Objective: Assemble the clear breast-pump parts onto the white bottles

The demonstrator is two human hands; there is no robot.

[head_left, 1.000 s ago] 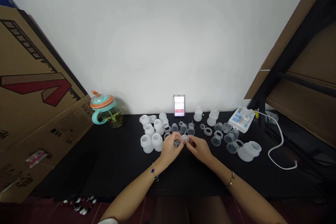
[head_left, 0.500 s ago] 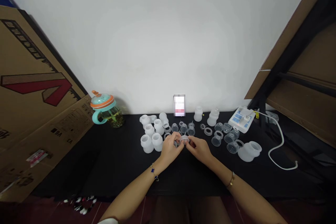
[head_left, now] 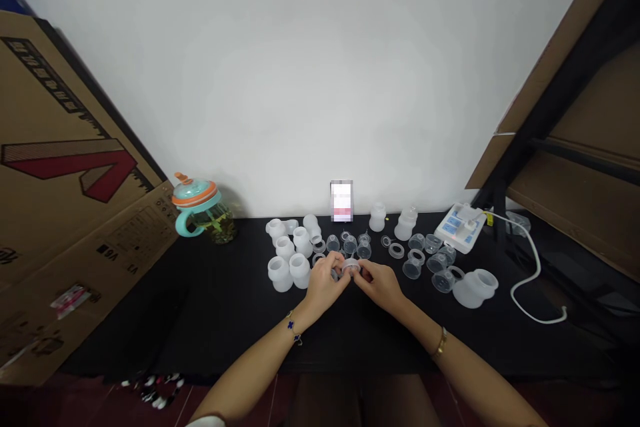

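Note:
My left hand (head_left: 325,281) and my right hand (head_left: 383,283) meet over the middle of the black table. Between the fingertips of both is a translucent bottle collar ring (head_left: 351,265), with a thin tip rising above it; my fingers partly cover it. Left of my left hand stand several white, frosted baby bottles (head_left: 281,275) without tops. Just behind my hands lie clear caps (head_left: 364,250) and more small translucent parts. To the right of my right hand are a loose ring (head_left: 397,251), clear caps (head_left: 412,269) and a wide white bottle (head_left: 475,289) leaning over.
A phone-like screen (head_left: 342,201), blurred out, leans on the wall. Two frosted bottles (head_left: 405,223) stand at the back. A power strip (head_left: 460,228) with a white cable (head_left: 537,260) is at right, a tea jug (head_left: 205,210) at left. Cardboard boxes (head_left: 65,173) flank the black table (head_left: 220,310).

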